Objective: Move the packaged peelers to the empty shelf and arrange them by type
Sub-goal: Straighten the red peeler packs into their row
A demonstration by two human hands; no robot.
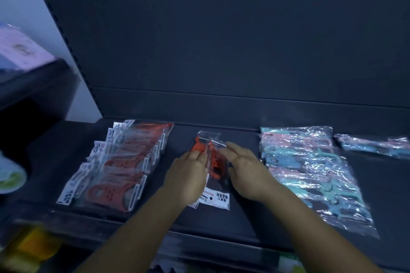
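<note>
At the near edge of the view, blurred goods on a lower level (28, 248) are seen below the dark shelf (244, 213). Just beyond its front lip, two forearms are stretched in over the shelf. The left hand (188, 175) and the right hand (246, 170) are laid flat, fingers straight, on either side of a small stack of red packaged peelers (216, 162) at mid-shelf. Nothing is clasped in either grip; the fingers are only pressed against the bags, probably so that the edges are squared and the stack is kept apart from its neighbours. The long axis of these packets is run from front to back, with the white printed label ends (218, 198) turned toward the person and the peeler heads pointed at the back panel.

To the left, an overlapping row of red peeler packs (115, 162) is fanned along the same front-to-back line, well apart from the handled stack. To the right, a pile of blue and pink peeler packs (310, 173) is laid in crinkled film, and further right a smaller bundle (375, 144) is set near the back. Sorting by type appears largely done.

Farthest, the shelf's dark back panel (221, 40) is seen.
</note>
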